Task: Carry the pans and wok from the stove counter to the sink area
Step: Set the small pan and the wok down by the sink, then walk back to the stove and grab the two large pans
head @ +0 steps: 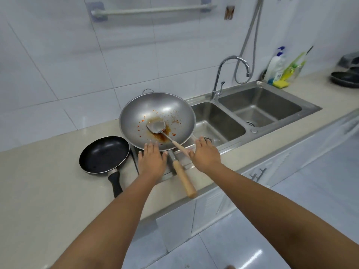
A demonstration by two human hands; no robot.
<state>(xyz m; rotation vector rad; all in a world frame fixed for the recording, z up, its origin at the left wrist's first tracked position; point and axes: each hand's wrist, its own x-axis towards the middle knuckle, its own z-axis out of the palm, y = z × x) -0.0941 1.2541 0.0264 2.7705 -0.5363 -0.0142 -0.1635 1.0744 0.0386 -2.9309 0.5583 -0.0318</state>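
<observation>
A steel wok (155, 111) with red sauce stains sits on the stove just left of the sink, its wooden handle (183, 177) pointing toward me. A metal spatula (156, 127) lies inside it, handle leaning over the near rim. A black frying pan (104, 153) rests on the counter to the wok's left. My left hand (152, 160) is flat with fingers apart at the wok's near rim, left of the handle. My right hand (204, 154) hovers with fingers spread at the right near rim, by the spatula handle. Neither hand grips anything.
A double steel sink (258, 109) with a curved tap (231, 74) lies to the right. A soap bottle (276, 65), a yellow sponge (280, 84) and dark pans (345, 78) stand at the far right. The beige counter (38, 187) edge runs below, over white cabinets.
</observation>
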